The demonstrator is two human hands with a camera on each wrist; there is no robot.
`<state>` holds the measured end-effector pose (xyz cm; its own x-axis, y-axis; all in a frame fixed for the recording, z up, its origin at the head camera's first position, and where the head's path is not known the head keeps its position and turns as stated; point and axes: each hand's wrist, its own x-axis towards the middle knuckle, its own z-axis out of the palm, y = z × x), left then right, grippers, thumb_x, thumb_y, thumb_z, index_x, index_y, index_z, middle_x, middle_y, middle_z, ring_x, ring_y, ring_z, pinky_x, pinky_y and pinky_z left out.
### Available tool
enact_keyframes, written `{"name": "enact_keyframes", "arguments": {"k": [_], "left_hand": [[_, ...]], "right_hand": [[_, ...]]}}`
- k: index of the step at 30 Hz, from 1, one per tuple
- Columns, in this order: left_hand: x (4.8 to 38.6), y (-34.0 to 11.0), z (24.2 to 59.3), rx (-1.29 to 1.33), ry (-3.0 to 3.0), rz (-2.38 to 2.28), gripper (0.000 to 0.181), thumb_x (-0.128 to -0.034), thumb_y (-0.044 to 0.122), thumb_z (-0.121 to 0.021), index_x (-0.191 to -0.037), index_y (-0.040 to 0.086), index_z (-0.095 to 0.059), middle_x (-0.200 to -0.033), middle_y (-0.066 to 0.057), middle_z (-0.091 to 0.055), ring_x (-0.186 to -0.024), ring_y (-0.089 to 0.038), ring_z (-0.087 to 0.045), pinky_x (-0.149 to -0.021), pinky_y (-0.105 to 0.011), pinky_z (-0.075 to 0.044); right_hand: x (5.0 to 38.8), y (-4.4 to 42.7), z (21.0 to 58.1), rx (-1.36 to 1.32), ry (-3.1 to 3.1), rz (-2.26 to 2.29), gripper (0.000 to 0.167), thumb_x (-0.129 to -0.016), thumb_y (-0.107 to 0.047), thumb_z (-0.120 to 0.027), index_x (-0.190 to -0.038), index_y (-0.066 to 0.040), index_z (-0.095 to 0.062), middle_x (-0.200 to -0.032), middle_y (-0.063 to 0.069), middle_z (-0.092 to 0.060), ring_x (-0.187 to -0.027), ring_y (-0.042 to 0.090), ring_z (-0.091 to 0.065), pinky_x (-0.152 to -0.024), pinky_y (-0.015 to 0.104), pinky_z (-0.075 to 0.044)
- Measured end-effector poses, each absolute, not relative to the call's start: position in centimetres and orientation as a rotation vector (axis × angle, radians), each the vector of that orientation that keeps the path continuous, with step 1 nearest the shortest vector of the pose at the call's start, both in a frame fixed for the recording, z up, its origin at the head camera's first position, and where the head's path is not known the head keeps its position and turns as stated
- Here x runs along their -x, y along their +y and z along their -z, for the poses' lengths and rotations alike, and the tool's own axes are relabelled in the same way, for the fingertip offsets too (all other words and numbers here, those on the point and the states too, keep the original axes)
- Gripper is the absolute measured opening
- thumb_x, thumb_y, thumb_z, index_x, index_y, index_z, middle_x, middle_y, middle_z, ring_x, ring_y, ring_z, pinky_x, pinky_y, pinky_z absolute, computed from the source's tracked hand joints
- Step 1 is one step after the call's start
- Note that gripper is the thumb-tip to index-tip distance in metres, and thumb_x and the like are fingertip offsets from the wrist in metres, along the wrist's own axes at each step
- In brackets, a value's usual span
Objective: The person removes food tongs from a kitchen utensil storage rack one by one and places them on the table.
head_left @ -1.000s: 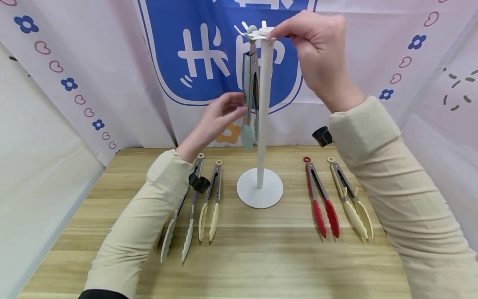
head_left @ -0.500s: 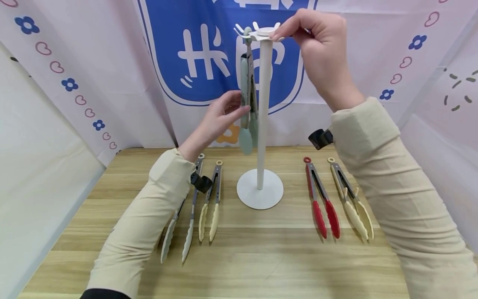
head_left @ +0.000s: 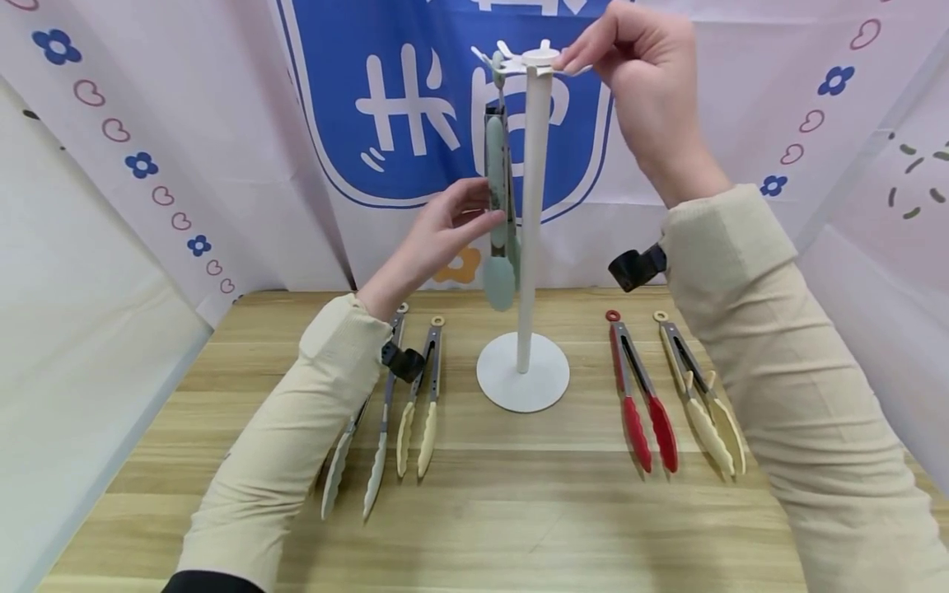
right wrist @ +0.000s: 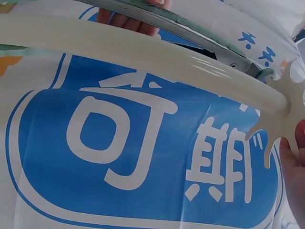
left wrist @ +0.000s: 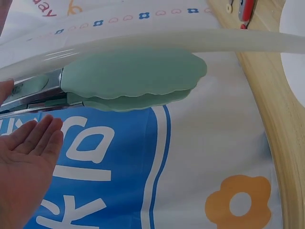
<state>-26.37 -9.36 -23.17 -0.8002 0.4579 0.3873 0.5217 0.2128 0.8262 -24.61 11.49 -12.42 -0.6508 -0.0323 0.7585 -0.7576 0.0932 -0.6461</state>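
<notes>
Mint-green kitchen tongs [head_left: 500, 284] hang by their ring from a hook on the white hanging stand [head_left: 535, 206], heads down and arms together. My left hand [head_left: 448, 222] lightly holds their lower handle, thumb in front and fingers behind. The left wrist view shows the scalloped mint heads of the tongs [left wrist: 133, 71] beside the pole, the fingers partly below them. At the top of the stand, my right hand [head_left: 656, 91] pinches the hooked rack [head_left: 539, 59] between thumb and index finger. In the right wrist view, left fingers [right wrist: 128, 23] show beyond the pole.
Left of the stand's round base [head_left: 522, 395] lie white tongs [head_left: 375, 473], partly under my sleeve, and cream tongs [head_left: 427, 441]. On the right lie red tongs [head_left: 662, 432] and pale yellow tongs [head_left: 708, 432]. A printed cloth [head_left: 282, 239] hangs behind the table.
The hooked rack has turned under my right hand, and the mint tongs have swung round to show more of their broad face. My left hand stays at the tongs.
</notes>
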Motion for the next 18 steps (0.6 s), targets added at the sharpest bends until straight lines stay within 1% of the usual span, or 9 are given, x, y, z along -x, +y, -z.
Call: {"name": "enact_keyframes", "arguments": {"k": [5, 11, 14, 16, 17, 18], "left_hand": [[26.34, -8.95, 23.14, 0.978, -2.406, 1.691, 0.044, -0.0906, 0.012, -0.056, -0.131, 0.000, -0.041, -0.121, -0.013, -0.052, -0.112, -0.019, -0.050, -0.097, -0.025, -0.040], [26.37, -8.55, 23.11, 0.963, -2.429, 1.685, 0.045, -0.0895, 0.012, -0.058, -0.130, 0.002, -0.041, -0.117, -0.014, -0.053, -0.107, -0.020, -0.053, -0.093, -0.027, -0.043], [26.43, -8.40, 23.12, 0.955, -2.434, 1.696, 0.045, -0.0897, 0.011, -0.057, -0.130, 0.001, -0.041, -0.117, -0.015, -0.053, -0.108, -0.022, -0.053, -0.094, -0.028, -0.043], [26.47, -8.38, 23.17, 0.944, -2.436, 1.706, 0.044, -0.0898, 0.010, -0.056, -0.130, 0.000, -0.040, -0.117, -0.016, -0.052, -0.108, -0.023, -0.053, -0.094, -0.028, -0.043], [26.48, -8.38, 23.18, 0.936, -2.440, 1.707, 0.045, -0.0898, 0.010, -0.056, -0.130, 0.000, -0.040, -0.117, -0.017, -0.052, -0.109, -0.023, -0.052, -0.094, -0.029, -0.043], [26.49, -8.41, 23.21, 0.930, -2.441, 1.704, 0.045, -0.0898, 0.010, -0.056, -0.130, 0.000, -0.040, -0.117, -0.017, -0.052, -0.109, -0.023, -0.052, -0.094, -0.029, -0.043]], "right_hand": [[24.61, 11.58, 11.98, -0.722, -1.809, -1.729, 0.035, -0.091, 0.007, -0.041, -0.066, 0.000, -0.065, -0.075, 0.003, -0.062, -0.083, 0.016, -0.057, -0.090, 0.024, -0.044], [24.76, 11.87, 12.09, -0.753, -1.768, -1.756, 0.038, -0.090, 0.011, -0.039, -0.064, 0.000, -0.065, -0.070, 0.000, -0.064, -0.082, 0.016, -0.059, -0.090, 0.025, -0.043], [24.75, 11.93, 12.16, -0.744, -1.805, -1.659, 0.038, -0.090, 0.010, -0.038, -0.067, 0.000, -0.066, -0.070, -0.003, -0.066, -0.083, 0.015, -0.059, -0.088, 0.024, -0.043], [24.68, 11.98, 12.27, -0.734, -1.851, -1.536, 0.035, -0.089, 0.009, -0.039, -0.070, 0.000, -0.067, -0.072, -0.005, -0.066, -0.084, 0.014, -0.060, -0.084, 0.023, -0.044], [24.61, 11.99, 12.33, -0.726, -1.876, -1.464, 0.034, -0.089, 0.007, -0.040, -0.072, 0.000, -0.068, -0.074, -0.006, -0.067, -0.082, 0.014, -0.059, -0.079, 0.021, -0.044], [24.53, 12.01, 12.37, -0.718, -1.901, -1.390, 0.032, -0.089, 0.006, -0.040, -0.074, 0.001, -0.068, -0.076, -0.006, -0.067, -0.082, 0.013, -0.059, -0.078, 0.020, -0.045]]}}
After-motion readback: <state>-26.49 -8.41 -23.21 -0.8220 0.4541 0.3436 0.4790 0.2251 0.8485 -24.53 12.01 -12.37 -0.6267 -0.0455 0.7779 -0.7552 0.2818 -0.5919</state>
